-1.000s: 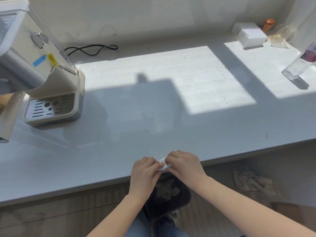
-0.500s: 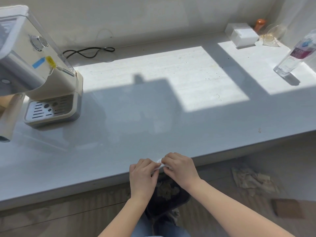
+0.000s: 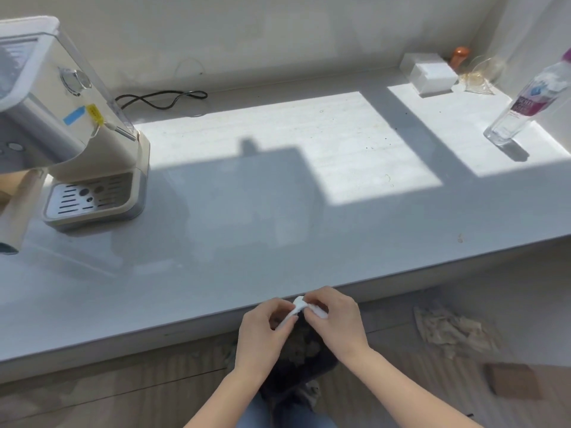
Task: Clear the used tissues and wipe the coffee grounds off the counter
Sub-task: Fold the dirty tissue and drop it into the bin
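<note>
A small crumpled white tissue (image 3: 297, 305) is pinched between my left hand (image 3: 264, 333) and my right hand (image 3: 335, 316), just off the front edge of the grey counter (image 3: 247, 230). Directly beneath my hands stands a dark bin (image 3: 301, 356) with brownish crumpled tissues inside. A few dark specks of coffee grounds (image 3: 381, 143) lie in the sunlit patch at the right middle of the counter. Part of the tissue is hidden inside my fingers.
A cream coffee machine (image 3: 71, 134) with a drip tray stands at the left, its black cable (image 3: 160, 98) by the wall. A white tissue box (image 3: 431, 74), an orange item and clear wrapping sit far right; a clear bottle (image 3: 528, 103) stands near them.
My hands have drawn back slightly from the counter edge and opened a little, so more of the white tissue shows between them. The view has tilted slightly.
</note>
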